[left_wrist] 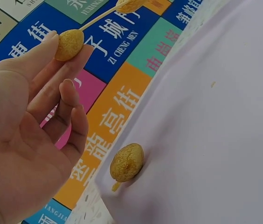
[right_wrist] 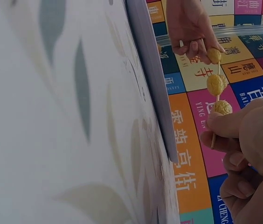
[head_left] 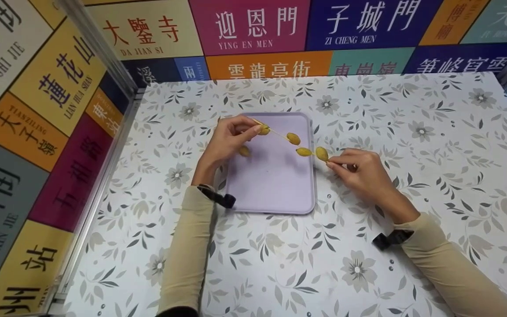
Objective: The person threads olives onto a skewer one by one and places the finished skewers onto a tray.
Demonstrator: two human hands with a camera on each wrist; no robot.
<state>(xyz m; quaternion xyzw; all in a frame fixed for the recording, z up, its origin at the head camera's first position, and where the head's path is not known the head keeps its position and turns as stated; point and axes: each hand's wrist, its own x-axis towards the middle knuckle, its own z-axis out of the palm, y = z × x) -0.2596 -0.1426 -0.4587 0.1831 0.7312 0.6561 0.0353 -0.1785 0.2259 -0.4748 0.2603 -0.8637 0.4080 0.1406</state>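
A thin wooden skewer (right_wrist: pixel 218 68) carries several yellow-brown balls with wrinkled surfaces, stretched between the two hands over a lilac tray (head_left: pixel 271 189). At one end, my left hand (head_left: pixel 234 137) pinches a ball (left_wrist: pixel 69 45) between thumb and fingers, its other fingers loosely bent. My right hand (head_left: pixel 361 174) grips the stick's other end between thumb and forefinger, close against the last ball (head_left: pixel 322 153). Another ball (left_wrist: pixel 127 162), with a small stub at its lower side, lies loose on the tray near its edge, below the left hand.
The tray rests on a table covered in a grey-and-white floral cloth (head_left: pixel 275 259). Coloured panels with printed place names (head_left: pixel 253 26) stand along the back and left sides. A tiny crumb (left_wrist: pixel 213 84) lies on the tray.
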